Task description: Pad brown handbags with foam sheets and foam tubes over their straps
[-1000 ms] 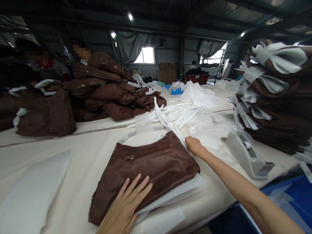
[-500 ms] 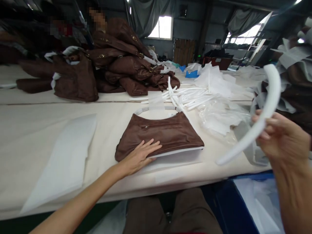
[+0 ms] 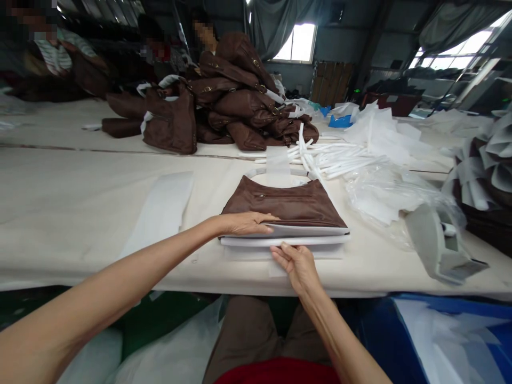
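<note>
A brown handbag (image 3: 286,204) lies on the cream-covered table, its zipper facing up and its wrapped handle pointing away from me. My left hand (image 3: 245,223) rests on the bag's near edge with its fingers stretched out. Close in front of that edge, a white foam tube (image 3: 244,242) lies lengthwise, nearly straight. My right hand (image 3: 299,264) pinches this tube around its middle, thumb on top. White sheet material shows between bag and tube, and a thin white sheet (image 3: 326,252) sticks out under them. Whether the tube touches the bag I cannot tell.
A grey tape dispenser (image 3: 430,242) stands at right beside crumpled clear plastic (image 3: 394,189). White foam tubes (image 3: 340,160) lie behind the bag, near a pile of brown bags (image 3: 240,104). White sheets (image 3: 162,205) lie left. Co-workers stand at the far left.
My right hand has brought the foam tube from the right, raised and curved, down to the bag's near edge. My left hand stays at that edge. The view has turned left.
</note>
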The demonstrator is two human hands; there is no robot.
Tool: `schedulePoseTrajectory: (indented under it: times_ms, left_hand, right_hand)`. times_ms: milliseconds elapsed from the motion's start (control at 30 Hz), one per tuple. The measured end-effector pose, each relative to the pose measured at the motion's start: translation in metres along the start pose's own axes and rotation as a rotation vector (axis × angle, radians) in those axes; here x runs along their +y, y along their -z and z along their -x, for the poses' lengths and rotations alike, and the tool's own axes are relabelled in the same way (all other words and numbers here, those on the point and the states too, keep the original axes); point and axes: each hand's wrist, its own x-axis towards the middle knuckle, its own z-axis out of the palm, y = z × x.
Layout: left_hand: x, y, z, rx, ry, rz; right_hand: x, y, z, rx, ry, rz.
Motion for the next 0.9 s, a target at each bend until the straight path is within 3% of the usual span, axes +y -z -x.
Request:
schedulePoseTrajectory:
  times_ms: [200,333,433,467,533,633,700,767,900]
  left_hand:
    - [-0.005,-0.033,0.004,0.099,-0.071,-0.126]
    - [-0.007,-0.062,0.005,0.264,-0.037,-0.292]
    - [-0.007,-0.075,0.003,0.357,-0.021,-0.411]
    - [-0.008,-0.078,0.002,0.375,-0.025,-0.443]
    - [-0.009,-0.082,0.000,0.395,-0.033,-0.491]
    - [-0.012,-0.087,0.000,0.396,-0.032,-0.534]
    - [-0.014,-0.089,0.001,0.402,-0.027,-0.539]
    - [-0.014,-0.088,0.003,0.401,-0.041,-0.522]
    - [-0.005,-0.080,0.012,0.335,-0.107,-0.432]
  right_hand:
    - [-0.001,-0.024,-0.020,-0.039,-0.064,0.164]
    - [0.000,-0.016,-0.020,-0.031,-0.115,0.325]
    - [-0.012,-0.006,-0.006,-0.141,-0.228,0.601]
    - [-0.021,-0.005,0.001,-0.198,-0.193,0.738]
    - [-0.047,-0.008,0.014,-0.291,0.123,1.047]
    - [-0.087,-0.016,0.017,-0.388,0.904,1.424]
    - [-0.100,-0.012,0.006,-0.458,1.200,1.645]
    - [-0.095,0.004,-0.011,-0.566,1.281,1.904]
    - [-0.064,0.050,-0.031,-0.691,1.213,2.155]
